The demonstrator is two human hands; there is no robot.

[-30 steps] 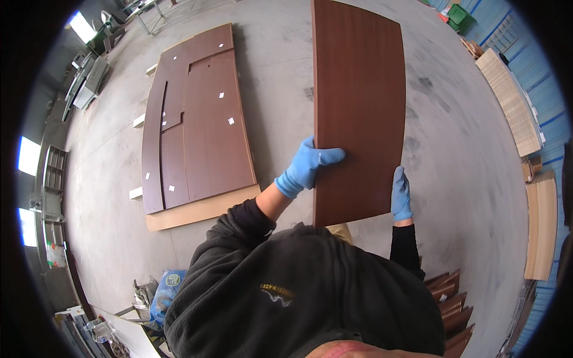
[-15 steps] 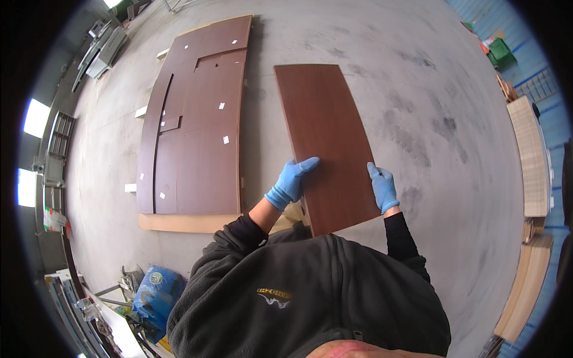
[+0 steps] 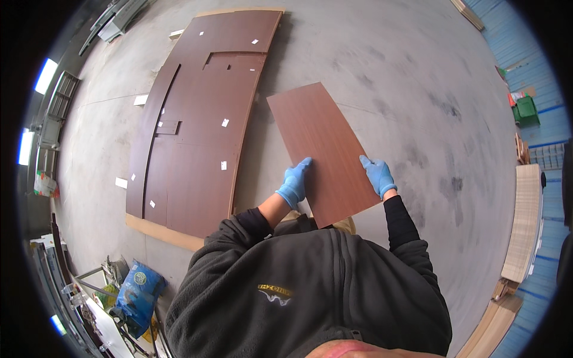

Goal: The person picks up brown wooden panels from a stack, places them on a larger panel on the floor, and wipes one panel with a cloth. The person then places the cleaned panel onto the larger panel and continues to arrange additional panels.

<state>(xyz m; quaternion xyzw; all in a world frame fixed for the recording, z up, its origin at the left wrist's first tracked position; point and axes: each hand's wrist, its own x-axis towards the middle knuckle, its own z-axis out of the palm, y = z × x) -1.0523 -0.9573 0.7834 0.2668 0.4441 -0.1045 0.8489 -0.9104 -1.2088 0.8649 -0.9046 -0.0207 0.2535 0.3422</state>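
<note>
I hold a reddish-brown wood-grain panel [image 3: 325, 155] in front of my body by its two long edges. My left hand [image 3: 295, 182], in a light blue glove, grips the left edge with its thumb lying on the face. On the right edge, my right hand [image 3: 378, 175] is closed in a matching glove; its other fingers are partly hidden behind the board. To the left lies a large stack of dark brown panels [image 3: 203, 95] of several sizes, fitted side by side, with small white labels on them. The held panel is apart from that stack.
Under the stack shows a tan board [image 3: 164, 231], with white blocks [image 3: 141, 100] sticking out at its left. A blue bag [image 3: 140, 292] stands by a metal frame at the lower left. Along the right wall are stacked boards [image 3: 523, 221] and a green bin [image 3: 526, 111].
The held panel has tilted, its far end swinging left and its face looking lighter. Both hands keep their hold. The whole surroundings have shifted as my view turned.
</note>
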